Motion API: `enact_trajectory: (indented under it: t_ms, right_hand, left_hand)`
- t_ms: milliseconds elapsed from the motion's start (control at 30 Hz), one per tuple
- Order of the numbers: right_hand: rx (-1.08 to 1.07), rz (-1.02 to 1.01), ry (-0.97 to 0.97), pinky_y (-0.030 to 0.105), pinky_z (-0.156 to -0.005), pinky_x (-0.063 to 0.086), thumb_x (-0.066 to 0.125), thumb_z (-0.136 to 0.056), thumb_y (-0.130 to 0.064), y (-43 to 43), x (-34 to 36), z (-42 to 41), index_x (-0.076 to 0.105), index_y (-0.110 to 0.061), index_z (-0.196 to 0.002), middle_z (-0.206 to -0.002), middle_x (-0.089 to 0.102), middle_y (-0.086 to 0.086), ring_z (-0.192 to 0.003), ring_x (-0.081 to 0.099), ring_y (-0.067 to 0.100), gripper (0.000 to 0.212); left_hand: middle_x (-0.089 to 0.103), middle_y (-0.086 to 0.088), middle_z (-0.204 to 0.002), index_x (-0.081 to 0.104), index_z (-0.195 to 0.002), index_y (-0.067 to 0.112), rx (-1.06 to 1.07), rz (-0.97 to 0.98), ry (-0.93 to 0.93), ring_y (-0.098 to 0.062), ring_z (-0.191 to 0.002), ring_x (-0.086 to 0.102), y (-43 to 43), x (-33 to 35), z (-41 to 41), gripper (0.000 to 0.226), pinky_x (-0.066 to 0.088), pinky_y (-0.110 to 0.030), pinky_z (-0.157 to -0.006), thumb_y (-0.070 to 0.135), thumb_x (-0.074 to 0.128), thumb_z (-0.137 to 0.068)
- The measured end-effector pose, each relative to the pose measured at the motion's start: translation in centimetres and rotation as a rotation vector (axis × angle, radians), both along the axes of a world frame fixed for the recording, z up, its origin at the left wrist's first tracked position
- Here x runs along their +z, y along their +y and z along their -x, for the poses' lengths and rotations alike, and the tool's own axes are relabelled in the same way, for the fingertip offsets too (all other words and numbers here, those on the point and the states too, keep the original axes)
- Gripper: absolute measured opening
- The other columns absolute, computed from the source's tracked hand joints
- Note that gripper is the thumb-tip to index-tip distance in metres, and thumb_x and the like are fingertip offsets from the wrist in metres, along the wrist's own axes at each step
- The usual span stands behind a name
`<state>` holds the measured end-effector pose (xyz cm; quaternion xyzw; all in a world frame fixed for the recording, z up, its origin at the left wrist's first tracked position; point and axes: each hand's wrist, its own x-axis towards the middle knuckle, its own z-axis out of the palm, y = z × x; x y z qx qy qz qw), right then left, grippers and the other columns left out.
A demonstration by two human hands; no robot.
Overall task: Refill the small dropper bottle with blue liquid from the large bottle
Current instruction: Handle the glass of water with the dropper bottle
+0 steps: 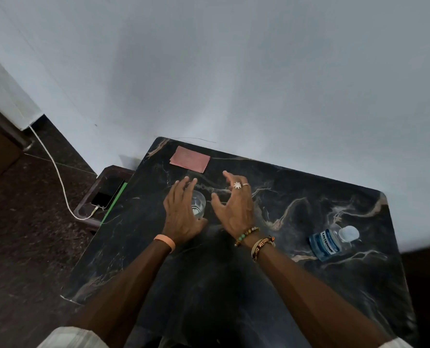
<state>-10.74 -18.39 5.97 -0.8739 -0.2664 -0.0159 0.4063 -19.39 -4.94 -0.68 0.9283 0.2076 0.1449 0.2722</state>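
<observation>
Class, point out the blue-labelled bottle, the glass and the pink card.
blue-labelled bottle [325, 244]: head view, its label.
glass [200, 200]: head view, its bare wall.
pink card [190, 162]: head view, its middle.

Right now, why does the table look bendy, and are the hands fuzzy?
Head view: the wide lens bows the table's edges; the left hand and right hand are slightly smeared, likely by motion; the light is dim and soft, with only faint shadows under the hands; the bottle's label is readable.
</observation>
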Motion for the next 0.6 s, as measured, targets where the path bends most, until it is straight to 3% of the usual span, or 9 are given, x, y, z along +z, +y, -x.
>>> enact_trajectory:
  t_ms: [100,167,267,333,400,467,533,600]
  right_hand:
    - [-0.13,-0.097,0.076,0.03,-0.074,0.056,0.067,-0.081,-0.016,-2.2,0.1,-0.6,0.059,-0.024,-0.12,-0.097,0.058,-0.007,-0.084,0.058,0.009,0.041]
    - [-0.215,-0.134,0.179,0.029,-0.066,0.056,0.069,-0.078,-0.015,-3.8,-0.4,-0.8,0.058,-0.034,-0.095,-0.079,0.059,-0.011,-0.071,0.058,0.006,0.028]
    - [-0.323,-0.091,0.297,0.022,-0.057,0.048,0.073,-0.073,-0.018,-6.0,-1.7,-0.9,0.053,-0.032,-0.077,-0.069,0.059,-0.011,-0.065,0.058,0.004,0.025]
    - [-0.343,-0.001,0.387,0.018,-0.056,0.041,0.074,-0.073,-0.02,-7.2,-2.6,-1.1,0.055,-0.03,-0.083,-0.073,0.06,-0.012,-0.069,0.059,0.006,0.024]
    - [-0.289,0.128,0.472,0.019,-0.06,0.045,0.075,-0.075,-0.021,-7.9,-3.7,-1.1,0.057,-0.026,-0.098,-0.085,0.063,-0.01,-0.082,0.062,0.009,0.03]
    - [-0.209,0.208,0.515,0.024,-0.074,0.052,0.077,-0.077,-0.021,-8.0,-4.6,-1.0,0.058,-0.021,-0.115,-0.102,0.065,-0.006,-0.095,0.062,0.012,0.043]
    - [-0.127,0.177,0.518,0.021,-0.075,0.05,0.079,-0.076,-0.024,-7.5,-5.0,-0.7,0.059,-0.019,-0.118,-0.108,0.063,-0.005,-0.096,0.059,0.011,0.046]
    - [-0.063,0.123,0.503,0.019,-0.07,0.047,0.076,-0.08,-0.022,-6.7,-5.3,-0.4,0.06,-0.018,-0.11,-0.104,0.063,-0.005,-0.09,0.057,0.009,0.035]
  left_hand:
    - [0.027,-0.007,-0.157,0.026,-0.15,0.023,-0.109,-0.118,-0.051,-0.029,-0.148,0.019,-1.4,1.2,-0.6,0.101,0.016,-0.052,-0.115,0.03,0.079,-0.064]
    - [0.036,-0.008,-0.152,0.033,-0.148,0.019,-0.165,-0.127,-0.11,-0.026,-0.142,0.032,-2.7,1.7,-1.2,0.088,0.026,-0.048,-0.116,0.023,0.075,-0.07]
    - [0.04,-0.007,-0.145,0.035,-0.147,0.016,-0.251,0.091,-0.101,-0.018,-0.122,0.052,-4.7,2.0,-2.4,0.074,0.05,-0.034,-0.101,0.014,0.07,-0.082]
    - [0.039,-0.006,-0.144,0.034,-0.148,0.017,-0.236,0.209,-0.058,-0.016,-0.114,0.056,-5.9,1.9,-3.2,0.073,0.056,-0.03,-0.09,0.008,0.067,-0.084]
    - [0.04,-0.007,-0.146,0.034,-0.148,0.016,-0.175,0.313,0.007,-0.018,-0.118,0.056,-6.6,1.3,-3.7,0.071,0.053,-0.03,-0.096,0.005,0.065,-0.085]
    - [0.043,-0.008,-0.148,0.035,-0.148,0.013,-0.153,0.402,0.113,-0.023,-0.128,0.052,-7.1,0.8,-4.0,0.071,0.047,-0.035,-0.105,0.005,0.067,-0.085]
    - [0.053,-0.006,-0.142,0.046,-0.142,0.014,-0.189,0.449,0.18,-0.024,-0.129,0.052,-7.5,0.6,-4.2,0.063,0.045,-0.038,-0.106,0.007,0.069,-0.084]
    - [0.066,-0.002,-0.124,0.061,-0.125,0.018,-0.214,0.447,0.158,-0.021,-0.117,0.061,-7.9,0.5,-4.3,0.048,0.048,-0.032,-0.099,0.0,0.065,-0.081]
